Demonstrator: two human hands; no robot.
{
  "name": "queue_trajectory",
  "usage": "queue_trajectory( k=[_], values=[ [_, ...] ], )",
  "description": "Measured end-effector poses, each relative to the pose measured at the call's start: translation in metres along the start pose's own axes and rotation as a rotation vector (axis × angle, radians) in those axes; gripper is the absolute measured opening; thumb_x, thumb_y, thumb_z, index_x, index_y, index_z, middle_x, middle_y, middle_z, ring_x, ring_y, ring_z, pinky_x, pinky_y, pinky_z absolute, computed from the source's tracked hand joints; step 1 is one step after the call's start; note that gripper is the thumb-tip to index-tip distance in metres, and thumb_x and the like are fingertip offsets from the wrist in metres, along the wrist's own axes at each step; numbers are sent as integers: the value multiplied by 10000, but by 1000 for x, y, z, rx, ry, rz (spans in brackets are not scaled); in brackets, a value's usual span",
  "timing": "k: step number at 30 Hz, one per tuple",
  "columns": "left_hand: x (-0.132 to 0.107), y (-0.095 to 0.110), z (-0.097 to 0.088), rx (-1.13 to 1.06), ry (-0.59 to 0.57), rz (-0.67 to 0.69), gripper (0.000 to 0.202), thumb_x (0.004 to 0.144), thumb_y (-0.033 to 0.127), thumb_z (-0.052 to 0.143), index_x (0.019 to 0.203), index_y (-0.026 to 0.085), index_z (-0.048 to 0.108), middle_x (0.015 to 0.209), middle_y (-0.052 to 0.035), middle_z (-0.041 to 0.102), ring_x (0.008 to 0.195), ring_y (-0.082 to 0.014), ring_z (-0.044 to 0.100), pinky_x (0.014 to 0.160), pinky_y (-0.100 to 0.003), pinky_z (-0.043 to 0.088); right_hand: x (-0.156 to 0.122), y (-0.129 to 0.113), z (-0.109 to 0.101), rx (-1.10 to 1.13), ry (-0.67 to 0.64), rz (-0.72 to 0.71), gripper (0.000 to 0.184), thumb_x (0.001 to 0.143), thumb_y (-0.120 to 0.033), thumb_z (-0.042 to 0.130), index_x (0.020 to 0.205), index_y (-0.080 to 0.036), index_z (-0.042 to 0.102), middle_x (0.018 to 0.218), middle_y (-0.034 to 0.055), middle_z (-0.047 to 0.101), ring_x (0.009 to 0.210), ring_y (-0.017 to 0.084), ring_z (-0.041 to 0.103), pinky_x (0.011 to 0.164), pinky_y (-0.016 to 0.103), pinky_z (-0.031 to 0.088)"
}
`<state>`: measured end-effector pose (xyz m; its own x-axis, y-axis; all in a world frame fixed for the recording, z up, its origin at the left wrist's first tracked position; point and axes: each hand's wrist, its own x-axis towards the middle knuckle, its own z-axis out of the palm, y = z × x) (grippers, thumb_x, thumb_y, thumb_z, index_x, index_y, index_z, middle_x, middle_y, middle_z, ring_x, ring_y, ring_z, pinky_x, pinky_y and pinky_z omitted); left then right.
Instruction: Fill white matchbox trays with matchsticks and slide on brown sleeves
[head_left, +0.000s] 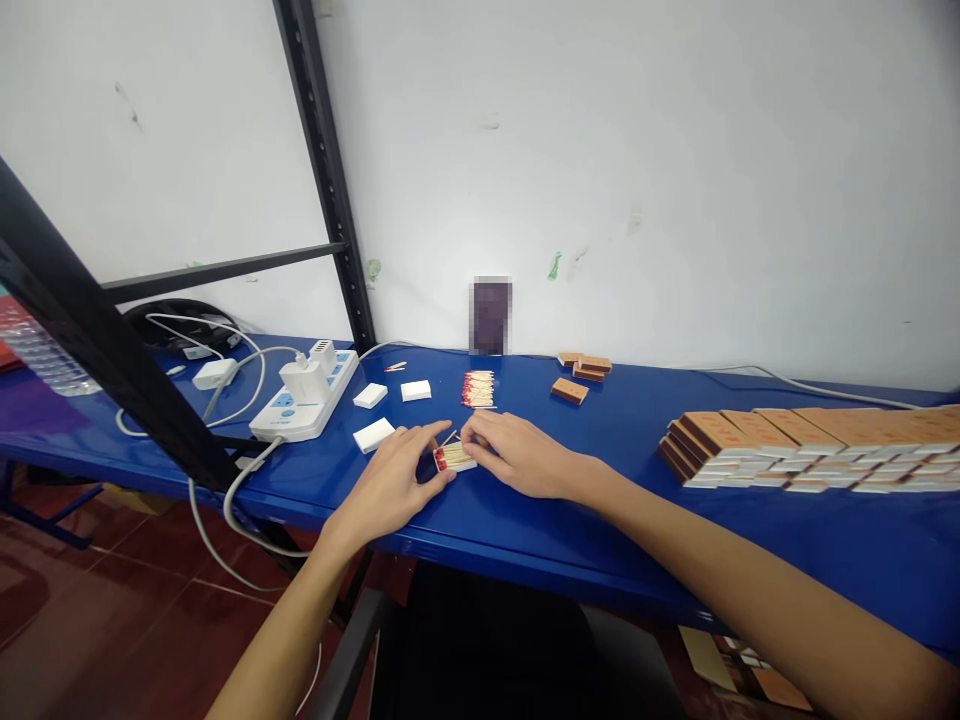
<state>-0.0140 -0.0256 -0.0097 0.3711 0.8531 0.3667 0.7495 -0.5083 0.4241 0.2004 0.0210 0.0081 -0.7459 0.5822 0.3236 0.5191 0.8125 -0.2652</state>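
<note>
A small white matchbox tray [455,464] holds red-tipped matchsticks [453,455], heads toward the left. My left hand [394,478] is curved around the tray's left end, its thumb at the near edge and a finger on the far side. At the right end, my right hand [517,455] has its fingers pinched together over the stick ends, hiding part of them. One or two sticks lean out at the tray's far edge. Beyond the hands lies a pile of loose matchsticks [478,388]. White trays [373,434] lie at the left, one close to my left fingers.
A long stack of brown matchboxes [810,445] fills the right side. Several brown boxes [570,391] lie near the wall. A white power strip [304,400] with cables stands left, beside a black shelf post [330,160]. A blurred dark rectangle [490,316] leans against the wall.
</note>
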Motion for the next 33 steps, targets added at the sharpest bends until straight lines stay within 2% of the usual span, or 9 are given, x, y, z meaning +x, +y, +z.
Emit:
queue_trajectory(
  k=[6,9,11,14,20,23,27,31,33],
  values=[
    [0,2,-1,14,-12,-6,504,912,374,567,1391,282,438,1154,-39,628,1074,-243,551,961,-407,428,1,11,1,38,77,155,176,977,-279,400,929,-195,547,848,23,600,734,144,522,678,278,368],
    [-1,6,-3,2,-57,32,518,898,342,581,1392,290,435,1121,-35,630,996,-225,562,929,-394,444,2,22,3,118,6,199,162,946,-313,467,879,-194,555,752,-7,556,683,132,498,628,257,353],
    [-1,8,-5,-15,-94,70,537,883,314,591,1394,287,429,1112,-31,628,951,-207,564,926,-385,447,2,26,4,144,-41,181,156,925,-329,509,874,-194,567,727,-18,538,669,126,493,620,251,346],
    [-2,10,-6,-33,-122,100,550,866,293,600,1390,276,433,1129,-32,621,949,-200,561,951,-383,436,3,27,7,102,-37,138,134,917,-314,532,881,-194,579,752,-15,559,679,121,504,645,255,343],
    [-1,3,-1,-5,-27,7,566,868,336,610,1401,286,428,1064,-37,621,968,-224,560,932,-406,438,3,22,5,-78,4,123,133,947,-223,463,870,-188,566,874,29,642,741,143,548,659,271,332],
    [0,1,1,-10,5,0,573,866,347,615,1403,285,428,1027,-35,625,940,-223,570,896,-399,452,2,15,1,-32,37,113,130,952,-220,450,906,-191,568,866,28,643,754,146,557,659,263,343],
    [0,1,0,-13,7,9,565,868,353,613,1398,276,434,1027,-34,628,940,-220,570,902,-396,447,1,6,0,60,-14,40,147,949,-240,464,902,-191,595,850,25,653,744,141,569,652,255,364],
    [-1,5,-3,-18,-24,25,594,860,332,616,1416,288,414,1011,-25,628,924,-212,568,889,-381,447,7,11,6,96,62,63,217,976,-226,411,1024,-194,620,994,54,682,875,164,607,760,285,408],
    [-1,7,-3,-27,-47,42,633,852,310,618,1439,298,384,991,-17,624,893,-202,565,874,-368,450,11,18,11,98,58,66,222,974,-213,417,1095,-206,603,1056,58,677,950,176,607,796,294,409]
  ],
)
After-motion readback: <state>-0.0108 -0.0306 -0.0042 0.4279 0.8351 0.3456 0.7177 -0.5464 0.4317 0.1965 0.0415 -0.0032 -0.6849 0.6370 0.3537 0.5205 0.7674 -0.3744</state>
